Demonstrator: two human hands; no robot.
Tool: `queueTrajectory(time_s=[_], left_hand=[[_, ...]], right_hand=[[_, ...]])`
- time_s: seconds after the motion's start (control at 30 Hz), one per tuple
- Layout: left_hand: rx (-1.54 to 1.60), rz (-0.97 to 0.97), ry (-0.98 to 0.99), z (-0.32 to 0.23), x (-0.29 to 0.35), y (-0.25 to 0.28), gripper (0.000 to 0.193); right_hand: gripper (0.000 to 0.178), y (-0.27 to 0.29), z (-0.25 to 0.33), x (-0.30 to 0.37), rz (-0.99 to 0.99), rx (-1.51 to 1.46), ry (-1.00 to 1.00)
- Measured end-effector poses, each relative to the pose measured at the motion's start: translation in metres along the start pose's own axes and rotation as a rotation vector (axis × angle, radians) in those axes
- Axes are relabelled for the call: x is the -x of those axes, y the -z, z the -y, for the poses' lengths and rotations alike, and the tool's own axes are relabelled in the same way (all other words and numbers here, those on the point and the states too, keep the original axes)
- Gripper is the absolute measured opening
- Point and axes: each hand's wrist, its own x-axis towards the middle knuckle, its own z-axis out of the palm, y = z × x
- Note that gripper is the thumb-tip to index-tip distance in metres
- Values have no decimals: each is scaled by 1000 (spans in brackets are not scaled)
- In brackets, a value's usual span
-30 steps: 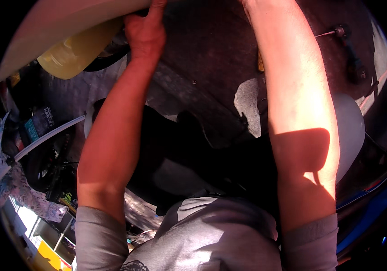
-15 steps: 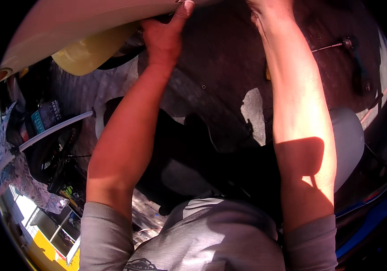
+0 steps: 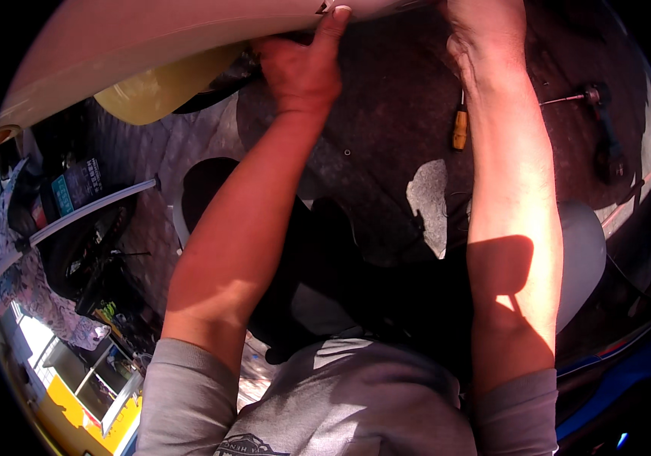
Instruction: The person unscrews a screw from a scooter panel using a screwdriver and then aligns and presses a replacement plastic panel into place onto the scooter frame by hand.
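A smooth, pale curved body panel (image 3: 150,45) spans the upper left. My left hand (image 3: 300,72) grips its lower edge, with the thumb on the outer face beside a small dark notch and the other fingers hidden behind. At the top edge of the picture is my right hand (image 3: 486,30), its knuckles bent and its fingertips out of sight; what it holds, if anything, cannot be seen. Below that hand, close to my right forearm, lies a screwdriver (image 3: 460,131) with a yellow handle. A translucent yellowish rounded piece (image 3: 150,91) shows under the panel.
Dark matting (image 3: 386,114) covers the ground, with a small ring (image 3: 347,153) on it. To the right lies a power tool (image 3: 605,137) with a long thin shaft. At left, a pale bar (image 3: 93,211) crosses in front of a wheel (image 3: 105,251) and patterned cloth (image 3: 52,304).
Both hands have shifted slightly to the right in the picture. The yellow screwdriver handle, mostly covered by my right forearm before, now shows. My left hand keeps its hold on the panel edge.
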Motion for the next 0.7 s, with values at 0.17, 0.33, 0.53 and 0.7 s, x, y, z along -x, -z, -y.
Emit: queueTrajectory(time_s=[0.17, 0.33, 0.53, 0.7], left_hand=[[177, -6, 239, -8, 3, -1, 56], [268, 250, 231, -2, -6, 15, 54], [325, 227, 204, -5, -4, 12, 57], [279, 198, 140, 8, -2, 8, 80]], right_hand=[[37, -3, 1, 22, 6, 67, 97], [62, -6, -8, 15, -56, 179, 172], [60, 4, 10, 16, 31, 266, 85], [58, -2, 3, 18, -66, 307, 130]])
